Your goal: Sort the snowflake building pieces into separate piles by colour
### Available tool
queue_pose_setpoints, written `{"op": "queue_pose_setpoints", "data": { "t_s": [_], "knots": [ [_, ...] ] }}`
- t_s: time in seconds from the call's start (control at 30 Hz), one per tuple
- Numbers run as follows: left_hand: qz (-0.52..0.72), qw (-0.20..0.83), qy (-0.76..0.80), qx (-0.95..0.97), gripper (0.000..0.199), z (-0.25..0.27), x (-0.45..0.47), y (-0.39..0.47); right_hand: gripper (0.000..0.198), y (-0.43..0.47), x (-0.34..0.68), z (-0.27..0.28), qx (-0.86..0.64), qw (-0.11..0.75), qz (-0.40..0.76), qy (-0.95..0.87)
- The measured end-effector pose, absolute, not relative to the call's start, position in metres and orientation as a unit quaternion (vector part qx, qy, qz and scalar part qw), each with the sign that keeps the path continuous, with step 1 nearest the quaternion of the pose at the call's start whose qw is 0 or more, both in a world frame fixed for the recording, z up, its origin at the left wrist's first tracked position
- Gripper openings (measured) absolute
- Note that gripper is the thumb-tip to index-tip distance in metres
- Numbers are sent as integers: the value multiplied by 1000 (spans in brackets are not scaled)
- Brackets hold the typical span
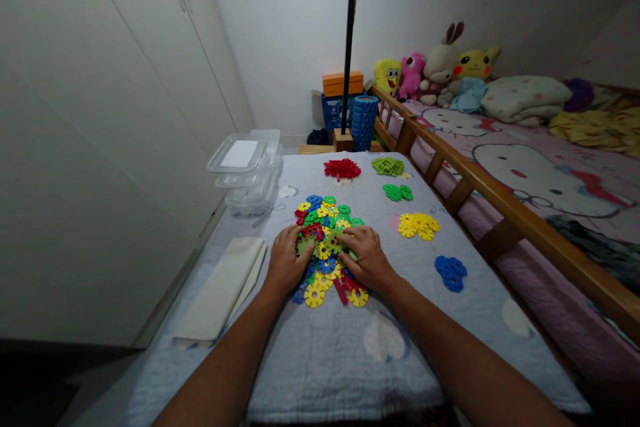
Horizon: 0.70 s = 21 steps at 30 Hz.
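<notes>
A mixed heap of plastic snowflake building discs (325, 265) in red, yellow, blue and green lies on the cloth in front of me. At its left edge my left hand (289, 259) has thumb and fingers closed about a light green toothed piece (303, 244). My right hand (367, 257) reaches in from the other side, its bent fingers on another light green piece (334, 241). Part of each piece is hidden under the fingers. A red strip-shaped piece (341, 291) lies near the heap's front edge.
Sorted piles stand beyond and right: red (342, 169), light green (388, 166), green (398, 192), yellow (419, 225) and blue (451, 273). Clear plastic boxes (245, 177) are stacked at the left, behind a folded pale cloth (223, 290). A wooden bed rail (465, 180) borders the right.
</notes>
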<state>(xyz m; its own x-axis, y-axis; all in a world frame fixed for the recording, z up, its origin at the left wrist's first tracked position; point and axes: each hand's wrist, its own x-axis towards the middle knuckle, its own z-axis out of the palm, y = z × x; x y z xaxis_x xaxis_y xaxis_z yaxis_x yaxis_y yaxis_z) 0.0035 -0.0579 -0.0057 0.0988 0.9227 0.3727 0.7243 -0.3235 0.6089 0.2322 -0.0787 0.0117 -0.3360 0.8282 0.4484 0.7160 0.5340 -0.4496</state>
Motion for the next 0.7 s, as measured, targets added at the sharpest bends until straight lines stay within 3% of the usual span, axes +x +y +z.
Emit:
{"op": "queue_pose_setpoints", "data": {
  "t_s": [0.2, 0.5, 0.7],
  "knots": [
    [376, 99, 571, 723, 33, 5, 7, -57, 43, -59, 250, 27, -490, 346, 94, -795],
    [387, 125, 580, 706, 28, 6, 6, -51, 16, 62, 328, 44, -640, 344, 31, -687],
    [388, 132, 582, 703, 27, 3, 5, -49, 14, 131, 373, 38, -744, 404, 48, -529]
  ]
}}
